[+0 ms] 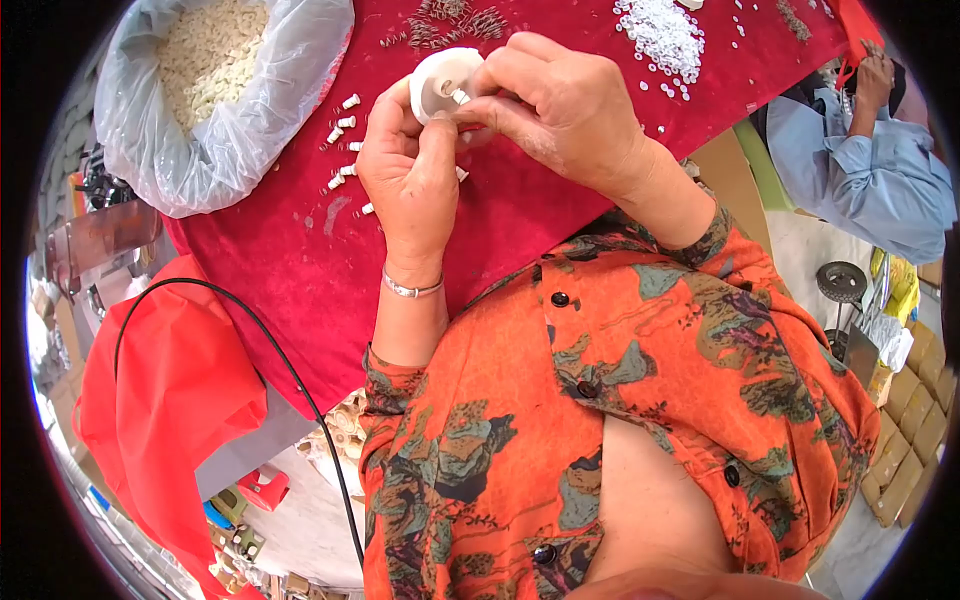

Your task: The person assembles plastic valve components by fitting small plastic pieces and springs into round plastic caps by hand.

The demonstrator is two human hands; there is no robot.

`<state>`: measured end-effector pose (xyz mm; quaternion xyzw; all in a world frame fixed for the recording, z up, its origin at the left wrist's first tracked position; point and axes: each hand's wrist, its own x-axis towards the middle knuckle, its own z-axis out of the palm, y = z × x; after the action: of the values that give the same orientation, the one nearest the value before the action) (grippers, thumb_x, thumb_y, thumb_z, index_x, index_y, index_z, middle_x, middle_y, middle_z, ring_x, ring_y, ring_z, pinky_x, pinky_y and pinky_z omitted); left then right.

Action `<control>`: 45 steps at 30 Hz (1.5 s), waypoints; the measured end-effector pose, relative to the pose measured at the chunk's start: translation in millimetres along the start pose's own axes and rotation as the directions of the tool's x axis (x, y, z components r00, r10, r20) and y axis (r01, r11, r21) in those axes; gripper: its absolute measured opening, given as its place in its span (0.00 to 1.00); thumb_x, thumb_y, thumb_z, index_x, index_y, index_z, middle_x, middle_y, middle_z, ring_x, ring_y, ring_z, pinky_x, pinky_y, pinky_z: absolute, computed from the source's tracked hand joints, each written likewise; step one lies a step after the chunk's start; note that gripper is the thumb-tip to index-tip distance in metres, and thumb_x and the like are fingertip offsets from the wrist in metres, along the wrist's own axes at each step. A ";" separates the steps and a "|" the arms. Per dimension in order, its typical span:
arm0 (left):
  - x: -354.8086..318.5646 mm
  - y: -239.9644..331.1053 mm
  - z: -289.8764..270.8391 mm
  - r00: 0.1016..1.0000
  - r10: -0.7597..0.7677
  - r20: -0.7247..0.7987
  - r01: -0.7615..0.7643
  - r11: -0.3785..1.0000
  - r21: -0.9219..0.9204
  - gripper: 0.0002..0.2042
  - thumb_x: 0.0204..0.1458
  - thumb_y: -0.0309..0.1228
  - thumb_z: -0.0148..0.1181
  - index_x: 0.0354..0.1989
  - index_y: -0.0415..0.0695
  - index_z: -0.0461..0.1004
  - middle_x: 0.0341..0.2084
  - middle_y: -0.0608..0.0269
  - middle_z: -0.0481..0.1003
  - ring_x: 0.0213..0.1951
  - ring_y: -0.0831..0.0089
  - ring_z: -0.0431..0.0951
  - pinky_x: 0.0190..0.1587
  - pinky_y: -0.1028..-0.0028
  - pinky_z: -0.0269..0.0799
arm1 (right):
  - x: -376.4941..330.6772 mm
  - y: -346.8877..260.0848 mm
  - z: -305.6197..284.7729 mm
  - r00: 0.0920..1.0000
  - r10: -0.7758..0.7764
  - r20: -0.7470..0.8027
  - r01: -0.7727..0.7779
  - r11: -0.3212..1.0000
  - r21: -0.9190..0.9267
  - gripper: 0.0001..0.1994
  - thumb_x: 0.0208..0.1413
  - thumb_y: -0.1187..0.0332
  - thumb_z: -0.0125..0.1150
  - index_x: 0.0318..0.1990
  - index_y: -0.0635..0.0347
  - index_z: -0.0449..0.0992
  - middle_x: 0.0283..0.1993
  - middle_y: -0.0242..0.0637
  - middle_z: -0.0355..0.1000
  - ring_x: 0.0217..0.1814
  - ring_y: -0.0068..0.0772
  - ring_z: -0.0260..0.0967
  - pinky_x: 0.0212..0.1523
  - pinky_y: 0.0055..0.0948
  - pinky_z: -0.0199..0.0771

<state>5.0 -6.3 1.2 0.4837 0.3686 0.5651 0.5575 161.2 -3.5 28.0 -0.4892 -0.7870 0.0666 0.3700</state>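
In the head view, your left hand [410,185] grips a round white disc-shaped piece [430,80] by its edge, holding it above the red cloth-covered tabletop [500,225]. Your right hand [570,110] pinches a small white cylindrical part [460,97] between thumb and bent forefinger, right at the disc; you hide the exact contact with your fingers. Just left of your left hand lie several small white plug-like pieces [347,122]. Beyond your hands you have a loose cluster of dark coiled springs [450,18], with a pile of small white rings [662,40] to its right. A translucent plastic bag [160,175] holding beige pieces [215,60] sits at upper left.
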 end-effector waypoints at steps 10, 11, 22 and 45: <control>2.4 0.1 -2.3 0.998 -0.064 0.005 0.064 0.988 -0.141 0.13 0.57 0.19 0.45 0.51 0.32 0.66 0.40 0.54 0.75 0.40 0.70 0.78 0.39 0.70 0.83 | -1.2 -2.7 1.5 0.987 0.159 0.017 -0.154 0.918 0.367 0.07 0.50 0.66 0.64 0.29 0.60 0.75 0.24 0.40 0.68 0.23 0.38 0.68 0.24 0.32 0.66; 2.1 0.4 -2.3 0.998 -0.066 0.008 0.067 0.986 -0.151 0.14 0.57 0.19 0.45 0.51 0.32 0.66 0.41 0.54 0.75 0.40 0.70 0.78 0.39 0.69 0.83 | -0.6 -3.1 1.8 0.980 0.199 0.019 -0.191 0.900 0.391 0.08 0.51 0.66 0.64 0.29 0.61 0.76 0.24 0.40 0.69 0.24 0.39 0.68 0.24 0.32 0.66; 1.0 0.4 -0.7 0.995 -0.074 0.062 0.082 0.987 -0.136 0.15 0.57 0.18 0.45 0.53 0.34 0.66 0.41 0.55 0.75 0.41 0.72 0.78 0.41 0.70 0.82 | 1.4 -4.0 6.5 0.981 0.194 -0.006 -0.182 0.927 0.327 0.08 0.52 0.66 0.61 0.32 0.60 0.77 0.26 0.41 0.72 0.27 0.41 0.71 0.28 0.34 0.70; -4.2 2.1 4.1 0.991 -0.005 0.133 0.003 1.000 0.015 0.15 0.56 0.16 0.50 0.53 0.34 0.68 0.42 0.59 0.75 0.41 0.75 0.77 0.42 0.75 0.79 | -9.2 15.0 8.9 0.988 0.103 -0.113 -0.100 0.994 0.034 0.15 0.50 0.56 0.64 0.21 0.55 0.73 0.20 0.33 0.67 0.21 0.35 0.67 0.20 0.31 0.66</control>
<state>8.0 -11.2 3.6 0.5237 0.3360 0.5276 0.5783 168.5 -1.1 9.8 -0.5263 -0.7377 0.0683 0.4174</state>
